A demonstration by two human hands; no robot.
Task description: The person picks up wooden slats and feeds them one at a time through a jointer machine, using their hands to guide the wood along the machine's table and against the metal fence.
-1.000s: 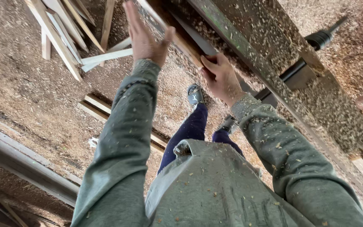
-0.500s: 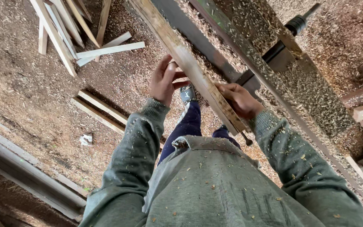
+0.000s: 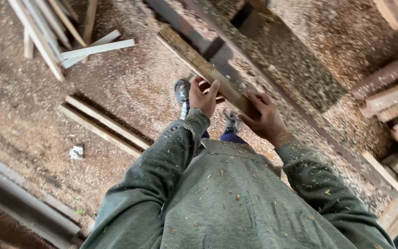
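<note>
A long rough wooden plank (image 3: pixel 199 64) slants from upper left toward the middle of the head view, dusted with sawdust. My left hand (image 3: pixel 203 97) grips its near end from the left side, fingers curled up against its edge. My right hand (image 3: pixel 266 119) grips the same end from the right, thumb over the top. Both green sleeves are flecked with wood chips. My two shoes (image 3: pixel 183 91) stand on the sawdust floor just beneath the plank.
A long metal bench or rail (image 3: pixel 272 69) covered in sawdust runs diagonally at the right. Loose wooden strips (image 3: pixel 70 41) lie at the upper left, two boards (image 3: pixel 102 127) on the floor at left, stacked timber (image 3: pixel 392 106) at the right edge, a beam (image 3: pixel 19 198) at lower left.
My hands came down from a high reach and pulled the plank toward my body. Its near end now sits lower and closer, with both hands clasped around it.
</note>
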